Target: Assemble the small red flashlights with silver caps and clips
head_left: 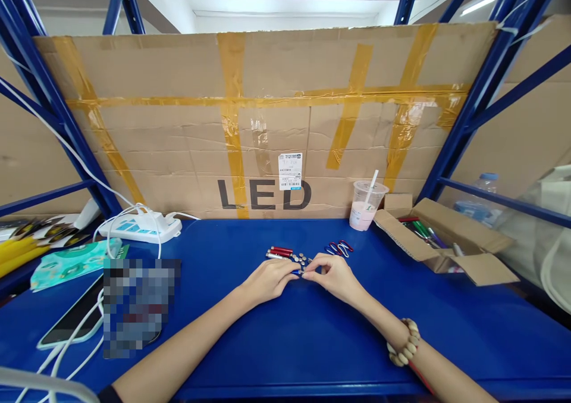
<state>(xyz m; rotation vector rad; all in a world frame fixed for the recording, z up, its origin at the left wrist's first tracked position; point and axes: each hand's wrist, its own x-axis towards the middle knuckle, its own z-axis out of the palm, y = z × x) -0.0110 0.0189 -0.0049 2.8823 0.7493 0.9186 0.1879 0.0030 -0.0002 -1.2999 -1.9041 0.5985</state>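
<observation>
My left hand [266, 281] is closed around a small blue tube [296, 272], low over the blue tabletop. My right hand [331, 275] pinches thumb and forefinger together at the tube's right end; what sits between those fingertips is too small to make out. Just beyond my hands lie red tubes [281, 250] and a silver tube [275, 256], partly covered by my left hand. Several small round silver pieces [301, 256], like button cells, are scattered between my hands. Farther right is a little heap of red, white and blue loops [339, 248].
An open cardboard box [428, 236] of pens stands at right, beside a plastic cup [366, 206] with a straw. To the left are a power strip [141, 227], a tissue pack [74, 265], a phone [74, 314] and cables. Taped cardboard [267, 123] walls off the back.
</observation>
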